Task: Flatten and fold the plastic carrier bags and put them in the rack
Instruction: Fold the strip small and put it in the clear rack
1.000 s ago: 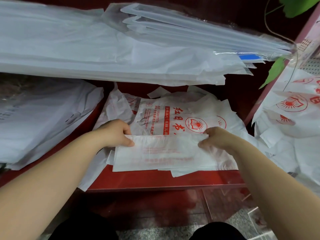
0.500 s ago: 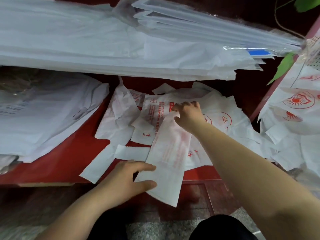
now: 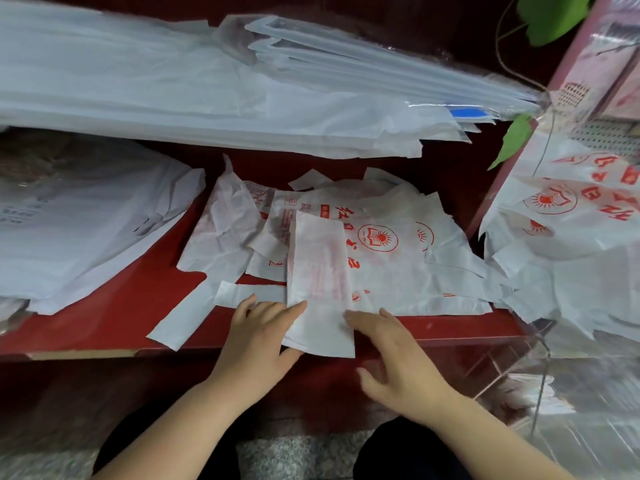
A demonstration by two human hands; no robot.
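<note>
A folded white carrier bag (image 3: 320,271) with faint red print lies lengthwise on the red shelf (image 3: 114,306), its near end hanging over the front edge. My left hand (image 3: 259,337) pinches that near end at its left corner, thumb under and fingers on top. My right hand (image 3: 394,355) is spread open just right of the strip, fingertips touching its edge. Under the strip lies a loose pile of white bags with red logos (image 3: 381,244).
A thick stack of flat white bags (image 3: 207,98) sits on the level above. More white bags (image 3: 76,216) lie on the shelf's left. Printed bags (image 3: 568,216) hang at the right beside a clear acrylic stand (image 3: 554,393) and green leaves (image 3: 512,140).
The folded bag was turned from crosswise to lengthwise. My right hand came back from its far end to the near end, and my left hand shifted right along the front edge.
</note>
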